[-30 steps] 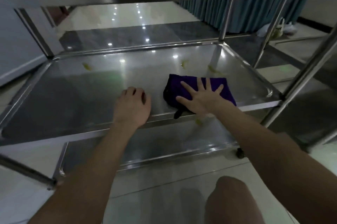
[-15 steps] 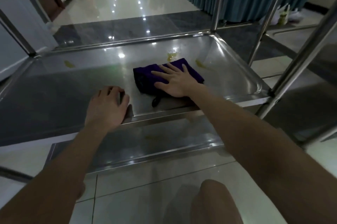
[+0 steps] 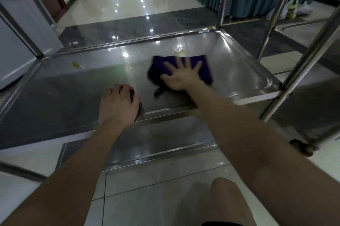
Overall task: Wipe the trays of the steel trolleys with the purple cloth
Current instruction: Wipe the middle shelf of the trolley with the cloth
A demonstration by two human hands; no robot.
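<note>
Nearest, a bare knee (image 3: pixel 226 194) over the tiled floor (image 3: pixel 147 185), then the lower tray (image 3: pixel 165 145), streaked and apparently not yet wiped. Above it, left hand (image 3: pixel 118 105) on the near rim of the middle tray (image 3: pixel 55 100), fingers (image 3: pixel 127 88) curled over the lip, probably steadying the trolley, thumb out of sight.

Further in, right hand (image 3: pixel 181 77) flat on the purple cloth (image 3: pixel 205 68), fingers (image 3: pixel 185 63) spread and straight, pressing rather than pinching. Cloth folded, lying on the middle tray's floor toward its right half, mostly under palm and fingers, showing beyond the fingertips and out to the right, with a dark tail trailing near the wrist.

Soft, light and limp by the look of it. No call for a grip, only broad downward pressure. Likely to bunch or slip from under the palm on slick steel, so best kept beneath the whole hand.

Just past the cloth's far edge, a yellow smear (image 3: pixel 179 52). Well to the left, near the far rim, a second smear (image 3: pixel 76 65). Judged mid-wipe on this tray, both marks yet to be reached.
</note>
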